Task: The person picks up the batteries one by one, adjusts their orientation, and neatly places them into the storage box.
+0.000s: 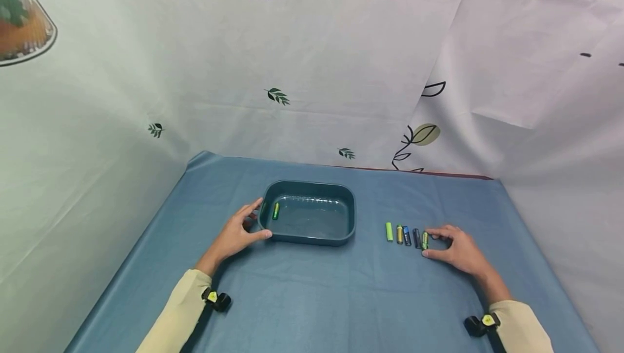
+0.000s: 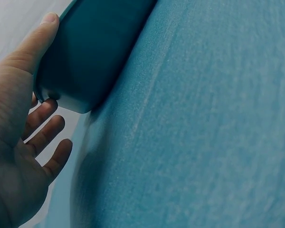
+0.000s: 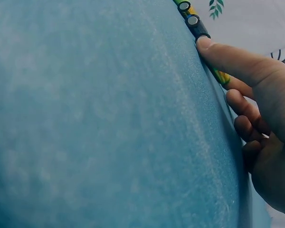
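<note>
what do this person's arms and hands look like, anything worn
The left sleeve and right sleeve are long and pale cream. Each carries a black band with a yellow patch and a black camera. The left hand and right hand are bare.

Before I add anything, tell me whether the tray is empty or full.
Neither: the tray holds one green battery near its left end; nothing else shows inside.

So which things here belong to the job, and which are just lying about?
Part of the job:
- left hand, gripping the dish
- right hand, pinching the end battery
- green battery inside the dish
- four other batteries in the row

Just around it:
- blue cloth
- printed backdrop
- wrist cameras
</note>
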{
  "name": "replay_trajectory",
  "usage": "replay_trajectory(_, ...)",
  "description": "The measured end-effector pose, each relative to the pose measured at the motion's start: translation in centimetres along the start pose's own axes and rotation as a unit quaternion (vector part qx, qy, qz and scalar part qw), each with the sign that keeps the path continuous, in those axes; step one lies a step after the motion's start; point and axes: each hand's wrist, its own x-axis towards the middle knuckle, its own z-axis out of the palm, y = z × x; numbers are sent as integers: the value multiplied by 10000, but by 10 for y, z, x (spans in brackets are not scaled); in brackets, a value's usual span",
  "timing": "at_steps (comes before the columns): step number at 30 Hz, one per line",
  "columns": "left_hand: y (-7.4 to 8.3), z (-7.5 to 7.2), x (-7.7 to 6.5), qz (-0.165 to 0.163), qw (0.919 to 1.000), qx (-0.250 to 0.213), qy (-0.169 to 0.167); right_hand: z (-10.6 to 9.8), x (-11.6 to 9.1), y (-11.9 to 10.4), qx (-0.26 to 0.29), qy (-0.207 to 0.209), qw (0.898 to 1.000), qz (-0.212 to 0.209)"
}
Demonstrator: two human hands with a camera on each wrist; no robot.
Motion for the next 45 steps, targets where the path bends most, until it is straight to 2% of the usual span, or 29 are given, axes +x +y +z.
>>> replay_trajectory(14,-1,2,-1,-16,10000,-55,4,-6,-1,2,54,142,9999,-39)
replay_trajectory(20,-1,2,-1,-28,10000,-64,9,-13,5,-5,13,129,9998,-121)
replay_trajectory(30,0,1,0,-24,10000,-76,-25,-21,22,-32,242,324,9984,-405)
replay_trajectory(38,-1,0,0,27,9999,-98,-10,-21,46,-63,291,246,9985,-405)
replay_trajectory(45,-2,2,1,45,9999,-146,-10,-17,64,-85,511,220,9960,-694)
